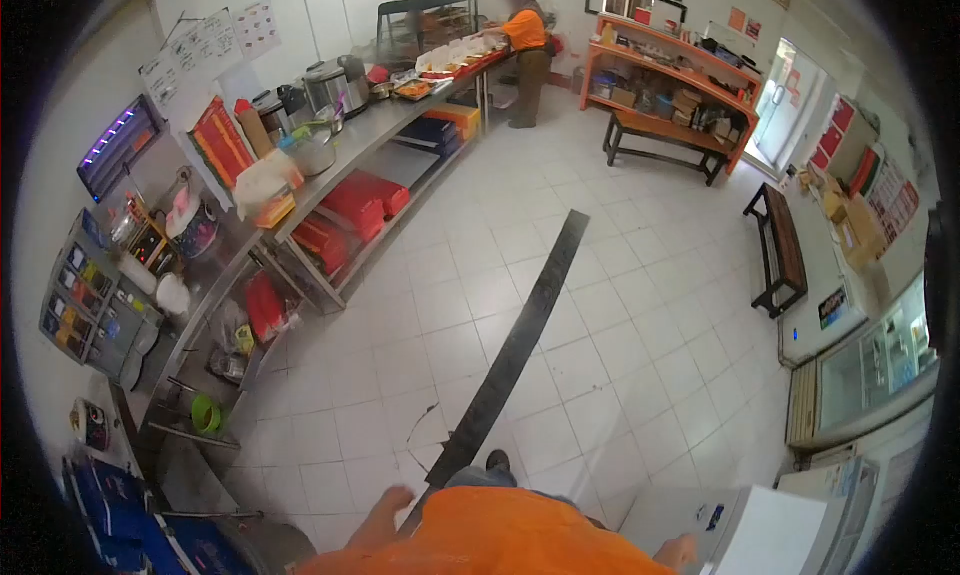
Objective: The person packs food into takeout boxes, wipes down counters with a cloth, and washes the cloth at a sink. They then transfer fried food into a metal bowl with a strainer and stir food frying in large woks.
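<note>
Low in the view, my left hand (396, 499) hangs beside my orange shirt, over the floor near a long dark strip (525, 335). Its fingers look loosely curled, but they are small and blurred, and no object shows in it. On the other side, my right hand (678, 551) is partly hidden at the bottom edge, near a white box-shaped appliance (740, 530); its fingers cannot be made out. One shoe (498, 461) shows on the tiles just right of the strip.
A steel counter (345, 140) on the left carries cookers and food trays, with red crates (365, 200) beneath. A person in orange (525, 30) stands at its far end. Benches (668, 138), an orange shelf (675, 70) and a glass-front fridge (880, 345) line the far and right sides.
</note>
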Action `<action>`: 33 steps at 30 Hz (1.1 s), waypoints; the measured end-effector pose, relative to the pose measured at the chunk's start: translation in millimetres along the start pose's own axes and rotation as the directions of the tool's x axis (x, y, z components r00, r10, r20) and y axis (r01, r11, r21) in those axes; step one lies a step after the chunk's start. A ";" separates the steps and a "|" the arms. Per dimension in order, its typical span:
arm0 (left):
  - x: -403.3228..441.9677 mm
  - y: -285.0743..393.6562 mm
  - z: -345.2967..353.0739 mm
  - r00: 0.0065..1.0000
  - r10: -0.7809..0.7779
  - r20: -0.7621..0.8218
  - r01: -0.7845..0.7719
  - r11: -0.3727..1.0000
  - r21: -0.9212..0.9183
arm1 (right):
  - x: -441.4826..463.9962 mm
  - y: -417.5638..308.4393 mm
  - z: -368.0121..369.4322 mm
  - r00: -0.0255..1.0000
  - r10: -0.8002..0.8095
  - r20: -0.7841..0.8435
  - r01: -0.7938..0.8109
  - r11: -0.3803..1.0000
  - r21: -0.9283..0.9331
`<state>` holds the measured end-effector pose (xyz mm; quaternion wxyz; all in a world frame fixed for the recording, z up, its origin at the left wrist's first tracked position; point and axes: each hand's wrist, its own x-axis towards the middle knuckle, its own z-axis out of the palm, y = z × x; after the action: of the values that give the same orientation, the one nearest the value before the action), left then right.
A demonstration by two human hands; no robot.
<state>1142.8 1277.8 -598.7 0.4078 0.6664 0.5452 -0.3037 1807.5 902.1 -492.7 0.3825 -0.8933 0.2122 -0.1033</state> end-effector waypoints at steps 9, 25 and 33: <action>170.1 313.7 -461.8 0.719 0.357 -0.596 -0.691 0.453 -0.563 | 20.6 -112.6 273.4 0.948 -0.033 0.316 -0.135 0.858 0.495; 354.1 331.2 -636.2 0.932 -0.243 0.267 0.273 -0.010 -0.962 | -347.4 -790.4 744.3 -0.327 0.925 0.192 0.853 0.377 -0.362; 410.0 352.6 -991.0 0.909 0.323 0.264 0.197 0.226 -0.954 | -411.3 -951.3 948.6 -0.417 0.800 0.433 0.794 0.552 -0.255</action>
<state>1537.4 2315.5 -393.7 0.8483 0.2085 0.4865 -0.0132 2056.5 2284.5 -460.9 -0.1442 -0.4991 -0.2130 0.8275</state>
